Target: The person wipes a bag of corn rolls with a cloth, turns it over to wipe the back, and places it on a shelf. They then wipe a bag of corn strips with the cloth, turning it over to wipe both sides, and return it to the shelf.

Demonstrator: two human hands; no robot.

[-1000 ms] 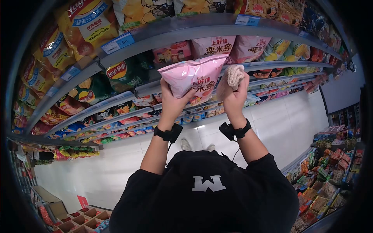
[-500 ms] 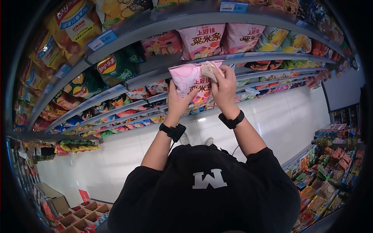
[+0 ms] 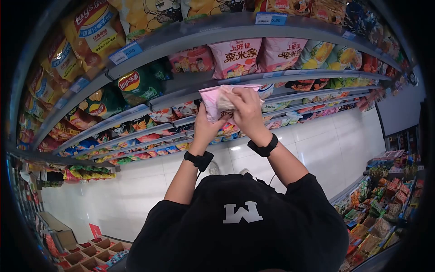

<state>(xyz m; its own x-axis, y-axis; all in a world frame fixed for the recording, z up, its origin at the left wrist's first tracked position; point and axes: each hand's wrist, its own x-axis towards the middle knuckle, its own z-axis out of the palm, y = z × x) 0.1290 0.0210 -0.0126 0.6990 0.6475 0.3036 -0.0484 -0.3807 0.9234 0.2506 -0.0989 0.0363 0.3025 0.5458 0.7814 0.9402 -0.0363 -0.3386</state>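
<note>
A pink snack bag [image 3: 209, 97] is held in front of the shelves by my left hand [image 3: 206, 128], whose fingers wrap its left side with the thumb across the front. My right hand [image 3: 247, 111] is closed on a folded beige cloth [image 3: 224, 100] and presses it against the bag's front. Cloth and fingers cover most of the bag's printing. Just beyond, two similar pink bags [image 3: 236, 58] stand upright on the shelf.
Curved shelf edges [image 3: 181, 34] with blue price tags [image 3: 125, 53] run across the front. Yellow chip bags [image 3: 93, 34] and green chip bags [image 3: 138, 86] stand at left. Pale floor tiles [image 3: 312, 149] lie below; more packaged goods [image 3: 378, 222] fill a rack at lower right.
My right hand has moved the cloth left and down across the bag's front, from its upper right corner to the middle. The bag sits slightly lower in view.
</note>
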